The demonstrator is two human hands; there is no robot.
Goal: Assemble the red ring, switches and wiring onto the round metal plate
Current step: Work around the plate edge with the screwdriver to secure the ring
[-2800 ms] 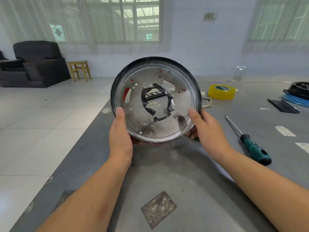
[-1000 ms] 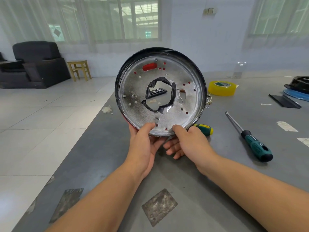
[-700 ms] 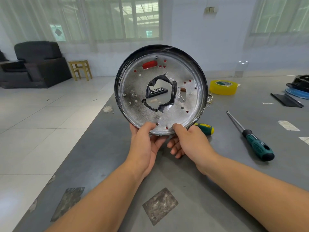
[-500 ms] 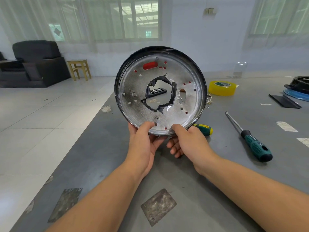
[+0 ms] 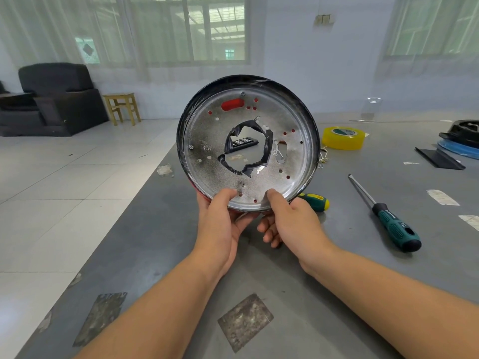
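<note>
Grey and scuffed, the surface (image 5: pixel 259 268) carries a yellow tape roll (image 5: pixel 343 138) and a green-handled screwdriver (image 5: pixel 386 216) to the right. Above it, the round metal plate (image 5: pixel 247 143) is held upright, facing the camera. The left hand (image 5: pixel 220 224) and right hand (image 5: pixel 290 221) both grip its lower rim, thumbs on the front face. Red shows through the plate's holes.

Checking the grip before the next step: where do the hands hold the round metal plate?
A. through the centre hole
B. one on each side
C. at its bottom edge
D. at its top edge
C: both the left hand and right hand pinch the bottom rim of the upright round metal plate.
</note>
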